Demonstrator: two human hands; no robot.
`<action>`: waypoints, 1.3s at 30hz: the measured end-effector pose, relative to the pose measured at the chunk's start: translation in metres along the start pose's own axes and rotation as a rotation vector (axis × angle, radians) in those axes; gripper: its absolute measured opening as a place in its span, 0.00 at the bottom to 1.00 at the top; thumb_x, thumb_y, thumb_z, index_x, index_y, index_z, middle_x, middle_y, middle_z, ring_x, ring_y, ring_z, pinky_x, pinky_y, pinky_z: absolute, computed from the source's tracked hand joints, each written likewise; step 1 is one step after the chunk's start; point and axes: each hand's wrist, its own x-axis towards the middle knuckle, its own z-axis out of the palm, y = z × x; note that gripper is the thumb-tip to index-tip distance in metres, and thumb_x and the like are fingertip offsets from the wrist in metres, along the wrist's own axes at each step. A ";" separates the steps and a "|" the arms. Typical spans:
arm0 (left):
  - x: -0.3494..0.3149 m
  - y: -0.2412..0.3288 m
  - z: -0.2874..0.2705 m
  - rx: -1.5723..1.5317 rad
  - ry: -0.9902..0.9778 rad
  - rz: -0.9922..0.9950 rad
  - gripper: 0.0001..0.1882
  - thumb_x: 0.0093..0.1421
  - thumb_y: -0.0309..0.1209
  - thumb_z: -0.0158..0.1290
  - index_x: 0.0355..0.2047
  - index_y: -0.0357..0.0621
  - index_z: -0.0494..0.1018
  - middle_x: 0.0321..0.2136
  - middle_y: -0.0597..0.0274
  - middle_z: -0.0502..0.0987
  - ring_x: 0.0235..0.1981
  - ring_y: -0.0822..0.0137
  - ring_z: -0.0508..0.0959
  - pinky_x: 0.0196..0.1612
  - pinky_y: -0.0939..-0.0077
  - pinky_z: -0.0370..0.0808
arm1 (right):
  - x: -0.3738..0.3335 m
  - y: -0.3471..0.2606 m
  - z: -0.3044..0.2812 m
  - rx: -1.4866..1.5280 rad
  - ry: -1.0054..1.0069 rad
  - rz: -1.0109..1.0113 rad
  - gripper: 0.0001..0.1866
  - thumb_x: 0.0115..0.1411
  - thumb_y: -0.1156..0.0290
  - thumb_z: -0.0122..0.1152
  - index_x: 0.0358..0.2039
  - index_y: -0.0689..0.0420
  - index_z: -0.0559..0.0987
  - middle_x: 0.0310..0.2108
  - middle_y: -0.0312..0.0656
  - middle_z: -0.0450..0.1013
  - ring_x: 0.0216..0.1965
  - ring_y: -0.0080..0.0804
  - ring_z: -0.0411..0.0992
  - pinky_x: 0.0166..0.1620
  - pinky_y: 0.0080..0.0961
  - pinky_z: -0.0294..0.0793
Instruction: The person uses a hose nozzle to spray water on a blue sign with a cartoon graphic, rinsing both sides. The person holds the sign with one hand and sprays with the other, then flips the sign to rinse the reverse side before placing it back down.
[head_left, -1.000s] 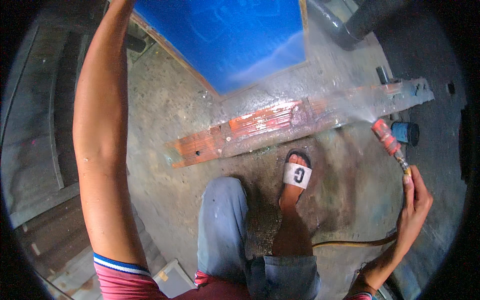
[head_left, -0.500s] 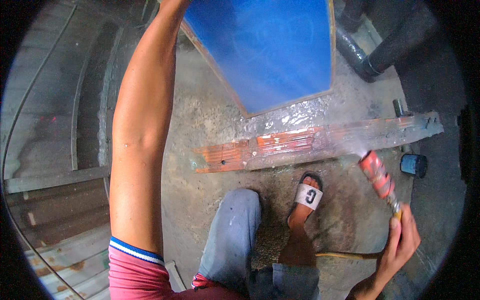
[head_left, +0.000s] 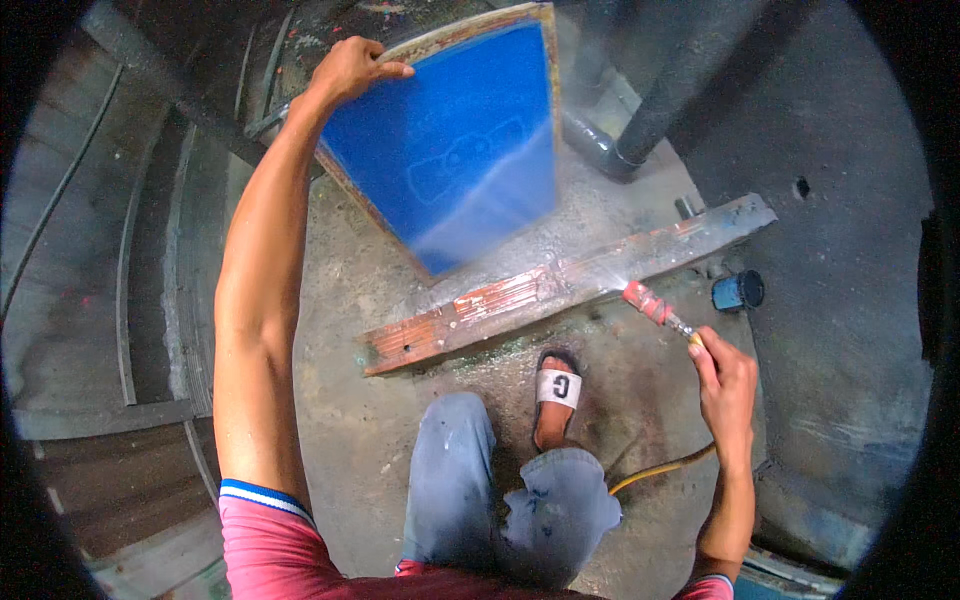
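Grey floor [head_left: 345, 440] — left hand [head_left: 350, 70] grips a blue framed panel [head_left: 450, 140]; right hand [head_left: 728, 385] clasps, apparently, a red nozzle [head_left: 650, 303].

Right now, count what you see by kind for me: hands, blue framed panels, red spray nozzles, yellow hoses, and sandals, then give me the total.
Left hand and right hand: 2
Blue framed panel: 1
Red spray nozzle: 1
Yellow hose: 1
Sandal: 1
Total: 6

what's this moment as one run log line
left hand: gripping wood-framed blue screen; right hand: holding red spray nozzle; nozzle: spraying over brick ledge
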 end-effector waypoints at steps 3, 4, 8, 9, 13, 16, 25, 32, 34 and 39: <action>-0.031 0.004 -0.018 0.096 0.081 -0.033 0.29 0.43 0.57 0.62 0.33 0.44 0.80 0.27 0.48 0.79 0.34 0.50 0.79 0.37 0.58 0.73 | 0.030 0.012 -0.018 -0.149 -0.029 0.212 0.12 0.60 0.68 0.55 0.39 0.61 0.79 0.30 0.58 0.73 0.28 0.54 0.74 0.30 0.38 0.70; -0.048 0.011 -0.025 0.105 0.086 -0.038 0.28 0.43 0.56 0.62 0.33 0.45 0.80 0.28 0.49 0.79 0.34 0.50 0.79 0.38 0.58 0.73 | 0.038 0.016 -0.032 -0.223 -0.010 0.224 0.12 0.61 0.67 0.55 0.39 0.60 0.79 0.28 0.58 0.73 0.27 0.55 0.73 0.29 0.38 0.69; -0.111 0.019 0.002 0.171 0.239 0.080 0.21 0.44 0.52 0.62 0.28 0.50 0.76 0.24 0.52 0.78 0.30 0.50 0.78 0.31 0.57 0.73 | 0.056 0.033 -0.104 -0.270 0.134 0.217 0.13 0.62 0.65 0.54 0.41 0.60 0.79 0.23 0.53 0.70 0.21 0.29 0.64 0.28 0.30 0.66; -0.130 0.022 0.015 0.152 0.223 0.075 0.18 0.45 0.48 0.62 0.26 0.49 0.74 0.22 0.54 0.77 0.29 0.50 0.78 0.28 0.56 0.73 | 0.063 0.038 -0.115 -0.254 0.169 0.126 0.15 0.62 0.64 0.54 0.41 0.62 0.78 0.24 0.53 0.72 0.23 0.29 0.66 0.30 0.30 0.67; -0.203 0.017 0.070 0.047 0.264 0.101 0.15 0.43 0.37 0.63 0.27 0.46 0.70 0.26 0.55 0.76 0.29 0.51 0.78 0.29 0.56 0.73 | 0.101 0.012 -0.132 -0.225 0.229 -0.007 0.18 0.62 0.63 0.55 0.43 0.66 0.77 0.30 0.51 0.76 0.30 0.28 0.73 0.36 0.27 0.70; -0.244 0.019 0.109 -0.044 0.249 0.036 0.14 0.42 0.32 0.63 0.28 0.44 0.70 0.25 0.55 0.75 0.29 0.52 0.77 0.30 0.58 0.72 | 0.123 -0.017 -0.133 -0.281 0.186 -0.059 0.18 0.62 0.63 0.55 0.43 0.67 0.77 0.33 0.50 0.78 0.34 0.30 0.75 0.39 0.26 0.71; -0.296 0.043 0.172 -0.123 0.245 -0.099 0.11 0.39 0.24 0.59 0.24 0.41 0.70 0.23 0.54 0.75 0.29 0.53 0.76 0.34 0.58 0.71 | 0.153 -0.061 -0.080 -0.320 -0.174 -0.089 0.17 0.61 0.67 0.56 0.43 0.69 0.77 0.36 0.51 0.78 0.35 0.29 0.76 0.41 0.26 0.73; -0.312 0.036 0.189 -0.151 0.192 -0.149 0.10 0.40 0.25 0.59 0.22 0.41 0.69 0.23 0.52 0.75 0.29 0.50 0.76 0.33 0.55 0.69 | 0.140 -0.098 -0.025 -0.228 -0.359 -0.094 0.18 0.60 0.67 0.57 0.44 0.69 0.76 0.35 0.54 0.77 0.38 0.32 0.77 0.43 0.28 0.73; -0.315 0.036 0.189 -0.157 0.177 -0.153 0.09 0.40 0.25 0.58 0.22 0.41 0.69 0.23 0.52 0.75 0.29 0.50 0.75 0.32 0.55 0.69 | 0.146 -0.093 -0.025 -0.143 -0.320 -0.077 0.18 0.60 0.67 0.56 0.45 0.69 0.76 0.36 0.51 0.78 0.38 0.29 0.75 0.43 0.26 0.72; -0.312 0.037 0.188 -0.178 0.209 -0.158 0.08 0.38 0.23 0.56 0.21 0.40 0.69 0.22 0.51 0.75 0.28 0.50 0.75 0.31 0.56 0.68 | 0.161 -0.067 -0.038 -0.238 -0.264 -0.073 0.18 0.61 0.66 0.56 0.44 0.70 0.76 0.35 0.48 0.78 0.38 0.26 0.74 0.42 0.26 0.71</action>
